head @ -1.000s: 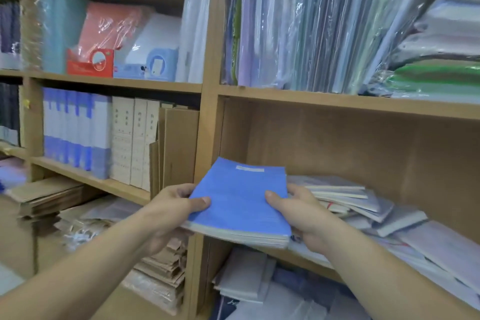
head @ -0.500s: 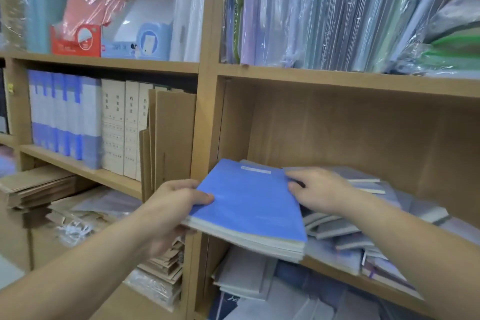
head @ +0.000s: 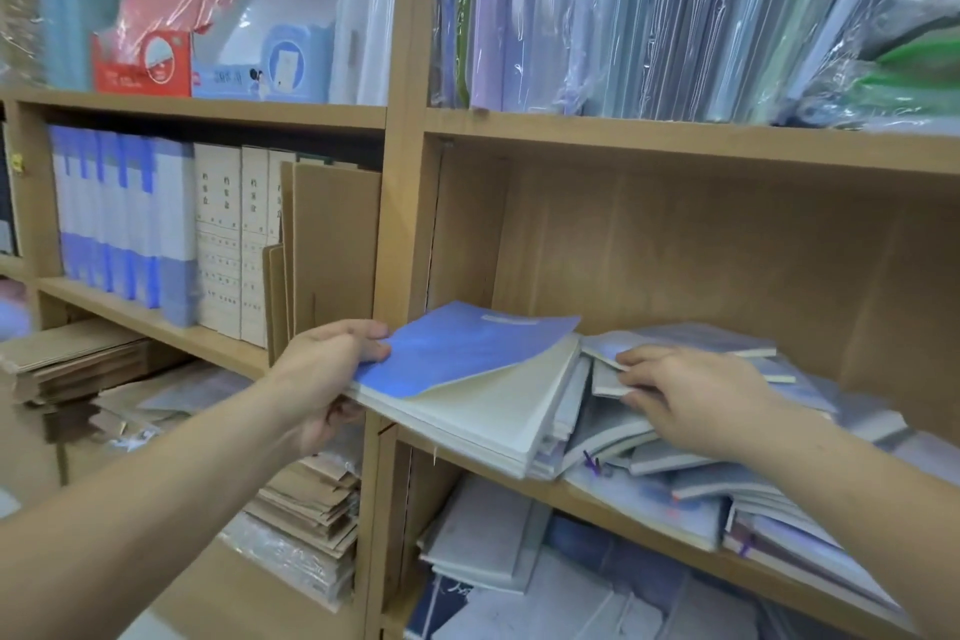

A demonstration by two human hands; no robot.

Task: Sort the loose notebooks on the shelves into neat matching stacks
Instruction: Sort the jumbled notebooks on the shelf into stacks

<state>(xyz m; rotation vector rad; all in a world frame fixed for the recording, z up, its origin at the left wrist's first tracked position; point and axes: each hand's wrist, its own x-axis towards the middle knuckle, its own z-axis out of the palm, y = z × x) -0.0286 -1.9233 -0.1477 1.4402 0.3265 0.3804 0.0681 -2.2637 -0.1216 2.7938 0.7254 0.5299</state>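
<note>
A stack of blue-covered notebooks lies at the left end of the wooden shelf, jutting over its front edge. The top blue cover is lifted on the right, baring a cream page. My left hand grips the stack's left edge, thumb on top. To the right lies a messy heap of grey and pale blue notebooks. My right hand rests on that heap, its fingers curled round the edge of one grey notebook.
Brown card folders stand upright in the left bay beside white and blue file boxes. Plastic-wrapped folders fill the shelf above. More notebooks lie on the shelf below, with stacked brown envelopes at lower left.
My right hand left the blue stack and moved right onto the grey heap. The top blue cover has lifted on its right side. The blue stack sits further in on the shelf.
</note>
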